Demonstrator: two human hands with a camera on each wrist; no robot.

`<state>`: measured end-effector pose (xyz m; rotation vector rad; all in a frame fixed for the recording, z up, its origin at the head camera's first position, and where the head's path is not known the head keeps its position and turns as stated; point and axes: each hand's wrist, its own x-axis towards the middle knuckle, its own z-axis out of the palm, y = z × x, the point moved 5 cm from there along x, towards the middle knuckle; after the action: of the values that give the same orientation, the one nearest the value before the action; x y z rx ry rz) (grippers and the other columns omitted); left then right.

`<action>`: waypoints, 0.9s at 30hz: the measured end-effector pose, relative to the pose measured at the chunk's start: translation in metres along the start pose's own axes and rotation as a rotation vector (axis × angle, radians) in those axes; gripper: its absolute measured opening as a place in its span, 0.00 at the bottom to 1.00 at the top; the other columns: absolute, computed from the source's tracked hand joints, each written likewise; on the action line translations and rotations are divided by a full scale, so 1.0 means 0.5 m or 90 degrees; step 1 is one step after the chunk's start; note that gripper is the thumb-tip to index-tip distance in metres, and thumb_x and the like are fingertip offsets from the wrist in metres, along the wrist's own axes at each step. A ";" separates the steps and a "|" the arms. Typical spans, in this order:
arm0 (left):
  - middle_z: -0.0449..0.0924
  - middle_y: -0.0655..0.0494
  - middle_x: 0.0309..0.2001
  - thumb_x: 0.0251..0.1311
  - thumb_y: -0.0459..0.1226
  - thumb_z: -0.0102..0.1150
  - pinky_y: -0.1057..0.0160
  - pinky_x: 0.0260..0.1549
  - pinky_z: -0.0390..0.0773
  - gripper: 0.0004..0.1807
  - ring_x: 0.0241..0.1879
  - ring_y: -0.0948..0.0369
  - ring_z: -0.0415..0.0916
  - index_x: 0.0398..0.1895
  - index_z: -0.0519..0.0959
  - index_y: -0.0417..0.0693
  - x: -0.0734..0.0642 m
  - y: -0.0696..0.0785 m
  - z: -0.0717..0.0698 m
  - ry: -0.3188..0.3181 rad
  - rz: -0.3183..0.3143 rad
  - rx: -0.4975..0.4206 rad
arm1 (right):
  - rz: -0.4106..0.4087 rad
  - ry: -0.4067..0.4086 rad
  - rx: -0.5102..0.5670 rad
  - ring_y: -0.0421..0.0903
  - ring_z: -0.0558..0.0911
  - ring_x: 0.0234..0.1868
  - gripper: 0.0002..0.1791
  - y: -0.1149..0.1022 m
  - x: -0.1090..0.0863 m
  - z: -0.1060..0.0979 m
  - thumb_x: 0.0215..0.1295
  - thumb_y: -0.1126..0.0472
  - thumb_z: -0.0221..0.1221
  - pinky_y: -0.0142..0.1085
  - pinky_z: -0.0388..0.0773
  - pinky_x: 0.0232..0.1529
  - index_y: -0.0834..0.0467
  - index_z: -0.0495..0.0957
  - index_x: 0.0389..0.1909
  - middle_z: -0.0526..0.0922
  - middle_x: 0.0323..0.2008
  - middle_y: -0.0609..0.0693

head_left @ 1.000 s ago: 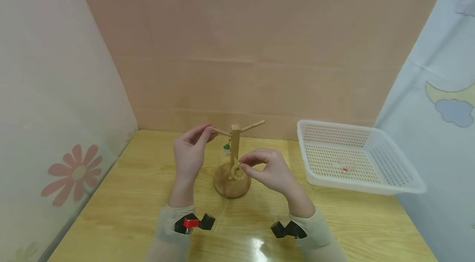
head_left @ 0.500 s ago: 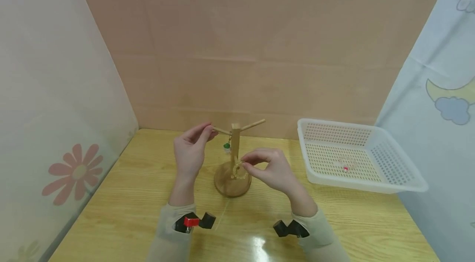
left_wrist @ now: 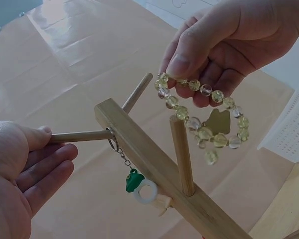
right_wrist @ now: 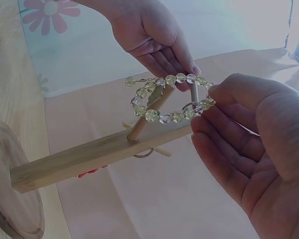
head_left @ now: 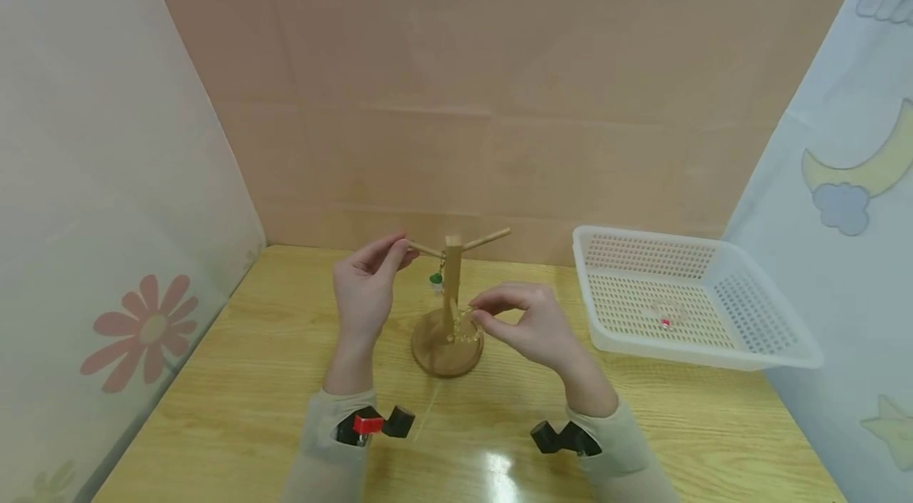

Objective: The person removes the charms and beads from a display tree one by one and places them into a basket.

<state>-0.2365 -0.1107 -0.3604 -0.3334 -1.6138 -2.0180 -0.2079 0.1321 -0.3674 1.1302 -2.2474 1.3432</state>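
Observation:
A wooden stand has a round base (head_left: 435, 362), an upright post (left_wrist: 139, 149) and several pegs. My left hand (head_left: 365, 293) pinches the end of its left peg (left_wrist: 82, 136) between thumb and fingers. From that peg hangs a keychain with a green and white figure (left_wrist: 133, 181), close to the post. Between thumb and fingertips, my right hand (head_left: 524, 325) pinches a bracelet of clear and yellow beads (left_wrist: 219, 140). The loop hangs at the tip of the front peg (left_wrist: 182, 159) and overlaps it in both wrist views. A flat charm (left_wrist: 218, 121) dangles from the bracelet.
To the right stands a white perforated basket (head_left: 592, 329), with a small red-and-white item (head_left: 666, 324) inside. Another peg (head_left: 487, 239) points to the back right. Something red (right_wrist: 92, 172) shows behind the post. A pinkish-brown sheet (head_left: 471, 91) closes off the back.
My right hand has shifted slightly to the right with the bracelet, whose loop now hangs more spread. The left hand stays on its peg. The head view has tilted a little.

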 end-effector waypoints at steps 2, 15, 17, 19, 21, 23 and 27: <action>0.90 0.36 0.42 0.69 0.27 0.69 0.57 0.44 0.91 0.09 0.36 0.60 0.91 0.49 0.89 0.30 0.000 0.002 0.001 -0.001 0.003 0.003 | 0.000 0.004 0.001 0.42 0.90 0.39 0.10 0.000 -0.001 -0.004 0.67 0.71 0.72 0.41 0.91 0.41 0.54 0.91 0.44 0.92 0.41 0.46; 0.90 0.35 0.42 0.69 0.27 0.69 0.58 0.44 0.91 0.10 0.36 0.61 0.91 0.50 0.88 0.30 0.000 0.004 -0.001 0.002 -0.005 0.006 | -0.010 0.011 -0.005 0.43 0.91 0.39 0.08 0.000 0.002 -0.018 0.66 0.71 0.72 0.39 0.91 0.42 0.58 0.91 0.43 0.92 0.40 0.48; 0.90 0.36 0.42 0.69 0.27 0.69 0.58 0.44 0.91 0.10 0.36 0.61 0.91 0.50 0.88 0.30 0.000 0.005 -0.001 0.004 -0.007 0.006 | -0.009 0.009 -0.006 0.43 0.91 0.38 0.09 0.002 0.002 -0.020 0.66 0.71 0.71 0.39 0.91 0.42 0.57 0.91 0.43 0.92 0.40 0.47; 0.90 0.37 0.42 0.69 0.27 0.70 0.58 0.44 0.91 0.10 0.36 0.61 0.91 0.50 0.88 0.30 -0.001 0.006 -0.002 0.006 -0.007 0.007 | -0.008 0.009 -0.011 0.42 0.91 0.38 0.09 0.007 0.001 -0.022 0.66 0.71 0.71 0.39 0.91 0.41 0.56 0.91 0.43 0.92 0.40 0.46; 0.90 0.36 0.42 0.69 0.27 0.70 0.58 0.45 0.91 0.10 0.36 0.61 0.91 0.50 0.88 0.30 0.000 0.006 -0.002 0.006 -0.006 0.008 | -0.009 0.010 -0.021 0.42 0.90 0.38 0.09 0.010 -0.001 -0.025 0.66 0.71 0.71 0.39 0.91 0.41 0.56 0.91 0.43 0.92 0.40 0.46; 0.90 0.35 0.42 0.69 0.28 0.69 0.57 0.45 0.91 0.10 0.36 0.61 0.91 0.50 0.88 0.30 0.000 0.006 -0.002 0.005 -0.004 0.009 | -0.005 0.013 -0.031 0.42 0.90 0.38 0.09 0.015 -0.004 -0.029 0.66 0.71 0.72 0.39 0.91 0.41 0.56 0.91 0.43 0.92 0.40 0.45; 0.89 0.34 0.42 0.70 0.28 0.69 0.57 0.45 0.91 0.10 0.36 0.61 0.91 0.49 0.88 0.30 -0.001 0.007 0.000 0.001 -0.002 0.010 | 0.008 0.015 -0.041 0.42 0.90 0.39 0.09 0.026 -0.013 -0.039 0.66 0.71 0.72 0.39 0.91 0.41 0.56 0.91 0.43 0.92 0.41 0.45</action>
<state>-0.2344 -0.1112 -0.3578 -0.3241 -1.6295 -2.0060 -0.2160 0.1551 -0.3690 1.0752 -2.2674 1.2719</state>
